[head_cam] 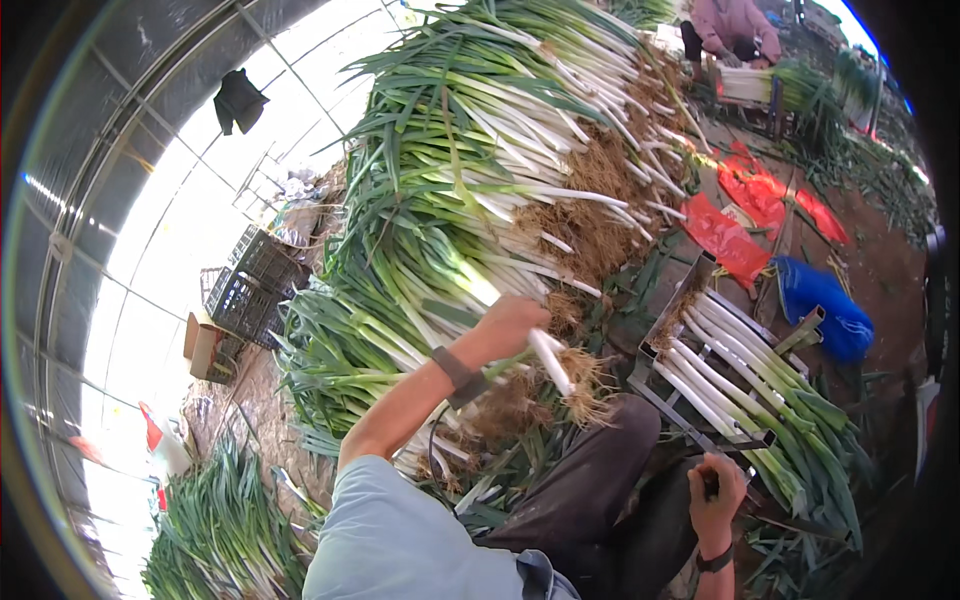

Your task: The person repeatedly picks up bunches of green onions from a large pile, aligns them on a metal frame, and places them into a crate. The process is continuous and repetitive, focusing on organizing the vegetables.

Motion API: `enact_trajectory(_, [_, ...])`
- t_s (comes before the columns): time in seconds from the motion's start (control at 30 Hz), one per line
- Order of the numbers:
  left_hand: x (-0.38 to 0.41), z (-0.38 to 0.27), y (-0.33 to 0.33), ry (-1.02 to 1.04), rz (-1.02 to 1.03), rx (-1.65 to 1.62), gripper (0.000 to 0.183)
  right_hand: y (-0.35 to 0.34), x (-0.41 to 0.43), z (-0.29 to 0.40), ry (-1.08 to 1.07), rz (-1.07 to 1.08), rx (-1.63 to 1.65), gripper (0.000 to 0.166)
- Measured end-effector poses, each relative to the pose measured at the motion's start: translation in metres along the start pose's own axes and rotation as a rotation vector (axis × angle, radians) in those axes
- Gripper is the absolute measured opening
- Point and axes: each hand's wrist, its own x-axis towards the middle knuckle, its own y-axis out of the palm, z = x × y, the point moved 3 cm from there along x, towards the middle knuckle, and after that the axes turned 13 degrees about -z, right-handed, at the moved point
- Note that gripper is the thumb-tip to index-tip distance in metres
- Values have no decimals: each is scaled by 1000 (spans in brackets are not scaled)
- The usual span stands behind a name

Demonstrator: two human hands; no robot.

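Observation:
My left hand (514, 324) is closed around the white stalks of long green onions (552, 361), whose roots hang beside my knee. Beneath it spreads a large heap of long green onions (480, 165), leaves to the left and roots to the right. My right hand (716, 491) is near my other knee, fingers loosely curled around a gap in which I see nothing held. Just beyond that hand stands a metal rack (675, 409). Across it lies a bundle of green onions (739, 375), root ends against its upright plate.
Red plastic bags (724, 232) and a blue net sack (825, 307) lie behind the rack. Black plastic crates (247, 300) and a cardboard box (202, 345) stand left. More onions (225, 525) lie lower left. Another person (731, 34) sits at far right, by a similar bundle.

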Motion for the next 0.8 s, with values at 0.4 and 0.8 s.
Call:
enact_trajectory(0.4, [95,-203,-200,-21,-309,-597,31,135,129,135,-349,-59,267,72])
enact_trajectory(0.8, [103,-223,-215,33,93,-1083,60,98,127,155,-104,-318,496,29])
